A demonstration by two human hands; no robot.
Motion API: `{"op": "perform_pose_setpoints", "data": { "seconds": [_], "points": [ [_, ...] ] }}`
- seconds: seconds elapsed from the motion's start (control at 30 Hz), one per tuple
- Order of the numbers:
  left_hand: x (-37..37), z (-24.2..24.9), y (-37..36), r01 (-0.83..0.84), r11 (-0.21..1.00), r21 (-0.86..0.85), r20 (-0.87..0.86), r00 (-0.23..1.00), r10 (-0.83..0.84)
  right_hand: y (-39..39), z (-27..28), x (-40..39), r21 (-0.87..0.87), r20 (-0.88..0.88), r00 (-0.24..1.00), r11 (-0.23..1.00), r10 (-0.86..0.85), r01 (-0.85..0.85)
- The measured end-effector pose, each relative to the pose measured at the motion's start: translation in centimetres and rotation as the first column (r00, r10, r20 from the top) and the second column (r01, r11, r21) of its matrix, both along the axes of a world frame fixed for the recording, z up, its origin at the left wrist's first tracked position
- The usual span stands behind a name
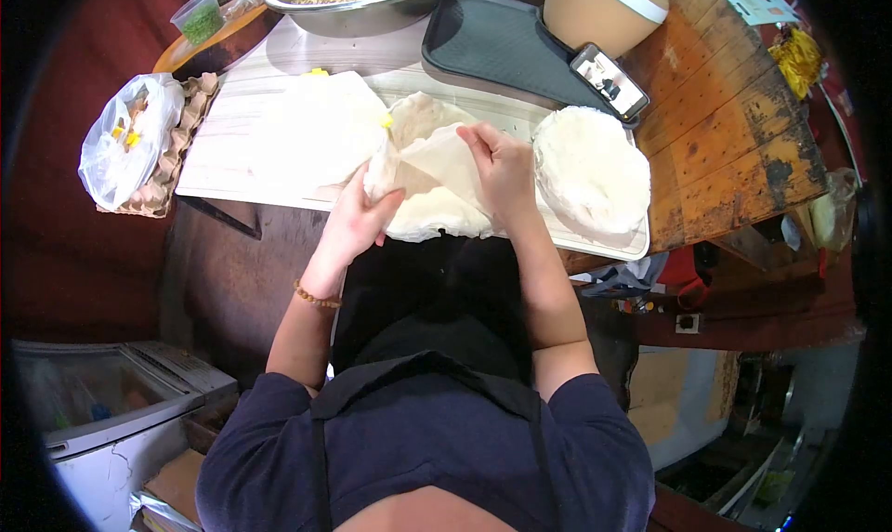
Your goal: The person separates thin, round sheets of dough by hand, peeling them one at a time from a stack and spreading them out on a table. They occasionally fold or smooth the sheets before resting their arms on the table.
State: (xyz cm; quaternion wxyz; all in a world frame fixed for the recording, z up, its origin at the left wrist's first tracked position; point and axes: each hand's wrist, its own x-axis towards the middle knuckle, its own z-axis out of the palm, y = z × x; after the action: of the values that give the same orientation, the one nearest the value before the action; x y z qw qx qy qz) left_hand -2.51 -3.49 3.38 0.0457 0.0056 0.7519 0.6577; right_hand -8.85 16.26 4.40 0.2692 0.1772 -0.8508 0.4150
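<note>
My right hand [503, 171] pinches the edge of a thin, pale spring roll wrapper [435, 157] and holds it raised. My left hand [359, 218] is closed around the sheet's folded left side, thumb towards me. Below and behind the lifted sheet lies a stack of similar wrappers [437, 218] at the table's front edge. To the right of my right hand sits another thick round stack of wrappers [595, 170]. Left of my hands a bright white flat pile [311, 128] lies on the table; glare hides its detail. A small yellow piece [386, 120] shows just above my left hand.
At the back are a metal bowl [358, 12] of noodle-like strands and a dark tray [497, 49]. A phone [609, 83] leans against a tan container [599, 16] on the right. At the left, a plastic bag [130, 146] rests on egg cartons [190, 123].
</note>
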Motion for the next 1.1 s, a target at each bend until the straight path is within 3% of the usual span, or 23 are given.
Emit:
{"op": "perform_pose_setpoints", "data": {
  "seconds": [0.43, 0.53, 0.63, 0.8, 1.1],
  "points": [
    [0.2, 0.1, -0.2, 0.012, 0.998, -0.069, 0.019, 1.000, -0.011, 2.6, 1.6, -1.1, -0.130, 0.109, 0.980, 0.975, -0.168, 0.182],
    [0.5, 0.8, -0.2, 0.010, 0.993, -0.116, 0.070, 0.998, -0.001, 2.9, 1.6, -1.4, -0.173, 0.059, 0.982, 0.967, -0.179, 0.186],
    [0.4, 0.6, -0.4, 0.019, 1.000, -0.019, 0.020, 1.000, -0.019, 3.4, 1.5, -1.7, -0.214, 0.054, 0.981, 0.957, -0.188, 0.195],
    [0.4, 0.3, -0.9, 0.044, 0.998, -0.043, 0.055, 0.998, -0.042, 4.3, 0.8, -1.9, -0.119, 0.108, 0.968, 0.964, -0.224, 0.237],
    [0.0, 0.1, -2.4, 0.053, 0.997, -0.051, 0.098, 0.994, -0.047, 6.9, 1.8, -2.7, -0.215, 0.123, 0.967, 0.945, -0.225, 0.247]
  ]
}}
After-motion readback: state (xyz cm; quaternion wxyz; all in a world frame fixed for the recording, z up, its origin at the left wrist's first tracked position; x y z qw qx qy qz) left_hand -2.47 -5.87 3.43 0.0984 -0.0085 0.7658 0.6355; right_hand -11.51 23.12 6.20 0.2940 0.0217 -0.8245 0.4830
